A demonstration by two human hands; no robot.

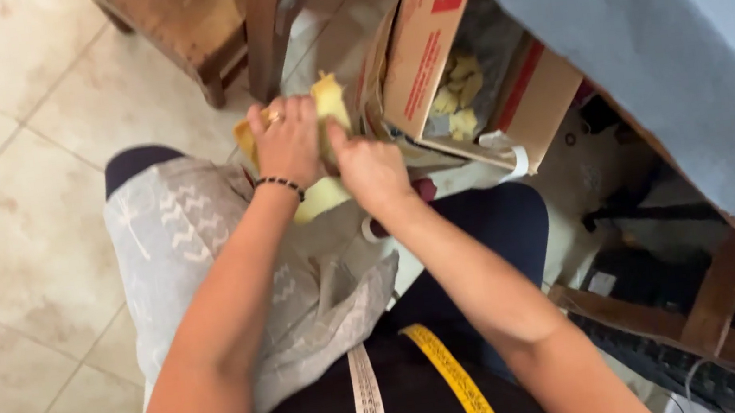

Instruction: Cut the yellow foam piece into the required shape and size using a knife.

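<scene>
Both my hands grip a piece of yellow foam in front of my knees. My left hand, with a ring and a dark bead bracelet, closes over its left side. Pressing on the foam's right side is my right hand; a paler yellow part shows below the hands. Just to the right stands an open cardboard box lined with dark plastic, with several yellow foam scraps inside.
Grey patterned cloth lies over my left leg. A yellow and white measuring tape hangs down my front. A wooden stool stands on the tiled floor ahead. A table with a grey-blue cover rises at right, with clutter beneath it.
</scene>
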